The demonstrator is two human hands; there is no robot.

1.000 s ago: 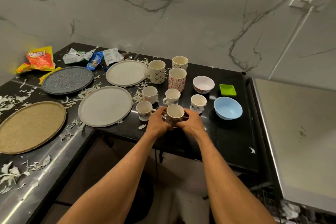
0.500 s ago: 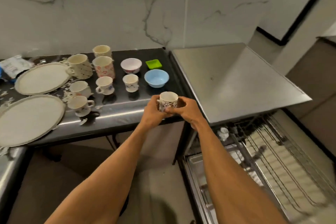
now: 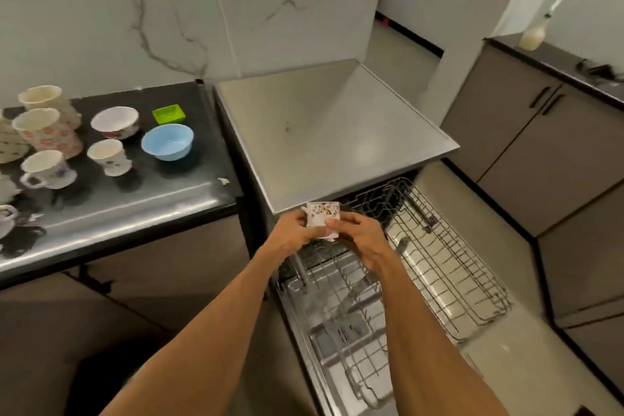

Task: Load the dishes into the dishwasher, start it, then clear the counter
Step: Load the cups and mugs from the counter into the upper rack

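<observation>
Little white floral cup (image 3: 322,217) is dead centre of frame, gripped between left hand (image 3: 290,235) and right hand (image 3: 359,240), just over the pulled-out dishwasher rack (image 3: 445,267).

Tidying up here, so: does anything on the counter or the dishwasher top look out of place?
A small white scrap lies loose near the front right corner of the black counter, litter rather than a dish. The dishwasher's steel top carries a small dark mark.

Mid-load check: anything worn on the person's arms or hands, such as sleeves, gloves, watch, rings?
Nothing shows. The left forearm and right forearm are bare to the frame edge: no sleeve, watch or band. The left hand and right hand are ungloved, with no ring that I can make out.
</observation>
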